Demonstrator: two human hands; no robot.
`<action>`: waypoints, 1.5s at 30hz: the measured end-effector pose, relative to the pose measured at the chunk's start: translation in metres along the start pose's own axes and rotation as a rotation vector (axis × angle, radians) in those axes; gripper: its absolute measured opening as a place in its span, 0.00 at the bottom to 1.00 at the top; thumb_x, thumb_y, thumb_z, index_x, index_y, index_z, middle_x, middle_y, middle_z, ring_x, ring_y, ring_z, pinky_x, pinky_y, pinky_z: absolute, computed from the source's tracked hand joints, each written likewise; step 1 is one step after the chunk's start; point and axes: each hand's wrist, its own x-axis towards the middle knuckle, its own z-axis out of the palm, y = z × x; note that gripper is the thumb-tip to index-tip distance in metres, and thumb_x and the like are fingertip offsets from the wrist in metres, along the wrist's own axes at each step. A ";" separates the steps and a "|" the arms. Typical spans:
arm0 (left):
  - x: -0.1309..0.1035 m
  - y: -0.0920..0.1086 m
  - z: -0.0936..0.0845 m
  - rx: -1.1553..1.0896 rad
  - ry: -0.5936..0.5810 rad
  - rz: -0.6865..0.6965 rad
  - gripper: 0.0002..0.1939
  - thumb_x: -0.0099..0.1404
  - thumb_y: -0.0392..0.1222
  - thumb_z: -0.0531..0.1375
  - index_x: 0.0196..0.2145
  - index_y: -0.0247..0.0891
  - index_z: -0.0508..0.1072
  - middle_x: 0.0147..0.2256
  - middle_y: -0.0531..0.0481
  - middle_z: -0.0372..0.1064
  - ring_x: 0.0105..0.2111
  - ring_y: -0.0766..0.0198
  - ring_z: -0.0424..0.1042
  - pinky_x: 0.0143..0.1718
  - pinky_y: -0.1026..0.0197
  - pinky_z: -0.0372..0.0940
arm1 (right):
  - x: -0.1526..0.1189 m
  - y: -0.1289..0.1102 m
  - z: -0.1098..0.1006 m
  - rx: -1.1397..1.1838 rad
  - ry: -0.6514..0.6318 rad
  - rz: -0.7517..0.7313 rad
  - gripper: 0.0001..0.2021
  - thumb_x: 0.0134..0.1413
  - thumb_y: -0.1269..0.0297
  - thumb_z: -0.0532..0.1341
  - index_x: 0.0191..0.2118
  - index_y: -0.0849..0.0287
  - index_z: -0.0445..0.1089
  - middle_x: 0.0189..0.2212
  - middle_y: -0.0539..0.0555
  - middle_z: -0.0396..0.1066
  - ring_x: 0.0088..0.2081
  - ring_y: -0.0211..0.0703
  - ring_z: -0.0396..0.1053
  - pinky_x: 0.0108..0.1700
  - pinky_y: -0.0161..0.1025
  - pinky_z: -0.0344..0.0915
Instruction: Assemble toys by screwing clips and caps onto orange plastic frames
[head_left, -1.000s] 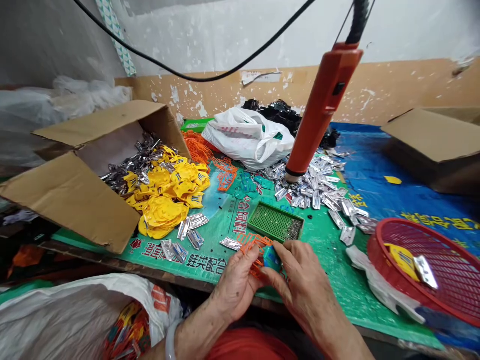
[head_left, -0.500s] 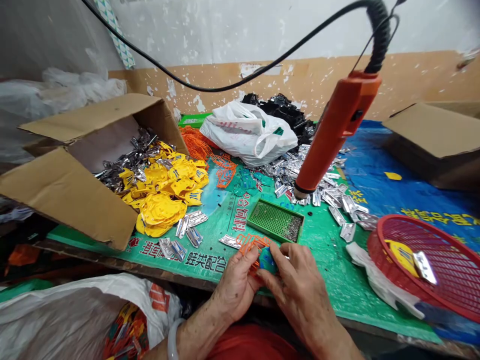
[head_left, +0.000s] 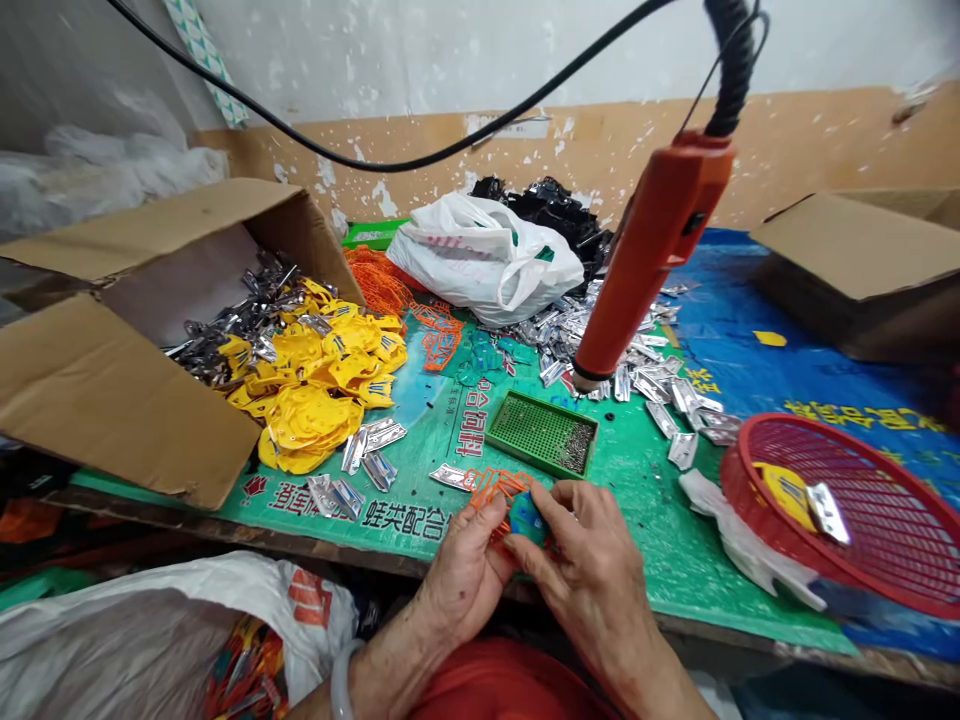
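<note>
My left hand (head_left: 466, 570) is closed on an orange lattice-like plastic piece (head_left: 496, 486) near the table's front edge. Between the thumb and fingers of my right hand (head_left: 592, 565) is a small blue plastic piece (head_left: 528, 519), pressed up against the orange one. My fingers partly hide both pieces. Just beyond the hands lies a green perforated tray (head_left: 517, 425) with small screws (head_left: 579, 446) gathered at its right end. A shiny metal plate (head_left: 450, 476) rests left of the orange piece. An orange-red electric screwdriver (head_left: 645, 255) hangs nose down above the table, behind the tray.
On the left a cardboard box (head_left: 161, 405) lies tipped, spilling yellow plastic pieces (head_left: 311, 420) and metal clips. A white plastic bag (head_left: 465, 255) and piled metal plates (head_left: 667, 385) lie at the back. To the right stand a red basket (head_left: 739, 490) and another box (head_left: 847, 245).
The view has shifted slightly, so the table things appear further left and a little higher. Both hands keep the orange and blue pieces together; the blue piece has turned slightly.
</note>
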 end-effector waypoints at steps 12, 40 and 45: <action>-0.005 0.000 0.004 0.096 -0.067 -0.011 0.14 0.54 0.35 0.67 0.40 0.36 0.77 0.37 0.47 0.75 0.36 0.62 0.72 0.42 0.62 0.65 | -0.003 -0.008 -0.006 -0.031 0.060 -0.054 0.13 0.57 0.63 0.59 0.46 0.64 0.68 0.32 0.58 0.65 0.34 0.47 0.61 0.33 0.45 0.65; -0.007 0.007 0.005 0.008 -0.084 -0.108 0.11 0.63 0.42 0.59 0.39 0.33 0.77 0.36 0.43 0.77 0.37 0.57 0.75 0.41 0.57 0.68 | -0.002 -0.007 -0.008 0.267 0.090 0.064 0.13 0.50 0.69 0.64 0.43 0.59 0.70 0.33 0.56 0.66 0.34 0.45 0.64 0.30 0.42 0.67; -0.006 0.005 0.003 -0.013 -0.088 -0.136 0.12 0.64 0.40 0.58 0.40 0.32 0.77 0.33 0.44 0.77 0.33 0.59 0.76 0.38 0.59 0.69 | -0.006 -0.006 -0.005 0.331 0.089 0.134 0.14 0.50 0.70 0.64 0.45 0.58 0.70 0.33 0.55 0.66 0.30 0.41 0.64 0.27 0.39 0.68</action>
